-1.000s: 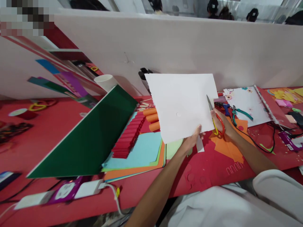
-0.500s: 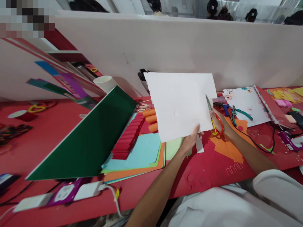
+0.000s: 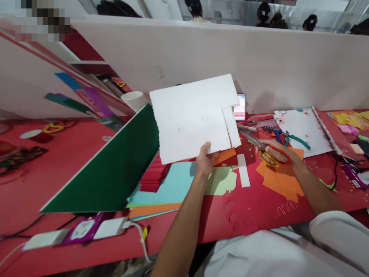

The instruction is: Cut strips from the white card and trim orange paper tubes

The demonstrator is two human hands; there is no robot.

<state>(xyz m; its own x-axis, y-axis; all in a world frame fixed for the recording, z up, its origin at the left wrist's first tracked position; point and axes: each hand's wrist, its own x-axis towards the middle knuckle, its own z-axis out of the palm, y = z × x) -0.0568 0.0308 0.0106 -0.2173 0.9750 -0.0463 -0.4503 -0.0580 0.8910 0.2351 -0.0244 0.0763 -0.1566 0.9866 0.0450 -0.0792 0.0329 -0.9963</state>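
Note:
My left hand (image 3: pixel 205 161) grips the lower edge of a large white sheet (image 3: pixel 190 119), thumb on its face. The sheet is raised above the table and tilted, with a rough left edge. Along its right side a narrow strip (image 3: pixel 230 125) is parted by a cut and seems still joined near the top. My right hand (image 3: pixel 272 152), to the right of the sheet, has its fingers in the handles of red and yellow scissors (image 3: pixel 269 157). Their blades point up and left, clear of the paper. A loose white strip (image 3: pixel 243 171) lies on the table between my hands.
A green board (image 3: pixel 106 165) leans at the left, beside stacked coloured paper (image 3: pixel 173 181) and folded red paper (image 3: pixel 154 177). Orange paper (image 3: pixel 281 177) lies under my right hand. Pliers (image 3: pixel 296 140) and a patterned sheet (image 3: pixel 305 130) are at the right. A power strip (image 3: pixel 82 231) lies in front.
My left hand has moved the white sheet left and tilted it. The scissors have come away from the sheet to the right, and a cut strip now shows at its right side.

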